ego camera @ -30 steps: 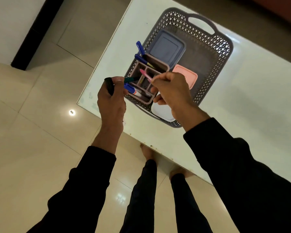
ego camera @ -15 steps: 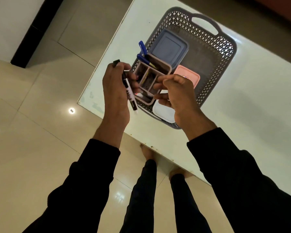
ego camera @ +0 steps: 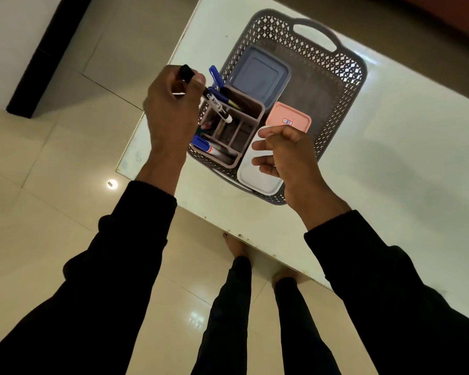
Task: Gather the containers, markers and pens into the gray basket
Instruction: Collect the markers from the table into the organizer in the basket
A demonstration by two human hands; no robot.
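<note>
The gray lattice basket (ego camera: 344, 66) stands on a white table. Inside it are a gray-lidded container (ego camera: 260, 77), a pink-lidded container (ego camera: 295, 117), a white container (ego camera: 255, 177) and a brown divided organizer (ego camera: 244, 123) with pens and markers in it. My left hand (ego camera: 171, 112) grips a black marker (ego camera: 214, 102) over the organizer, its white end pointing down into a compartment. A blue-capped marker (ego camera: 205, 147) lies in the organizer's near slot, and a blue pen (ego camera: 216, 77) sticks up at its far side. My right hand (ego camera: 284, 155) hovers over the white container with fingers loosely curled, holding nothing.
The white table (ego camera: 404, 158) ends in an edge close to my body, with my legs and feet below it. Tiled floor (ego camera: 52, 158) lies to the left, and a dark strip runs along the wall at the far left.
My left hand has carried the black marker rightward over the organizer and tipped it downward. My right hand let go of the pink pen and drew back toward me over the white container.
</note>
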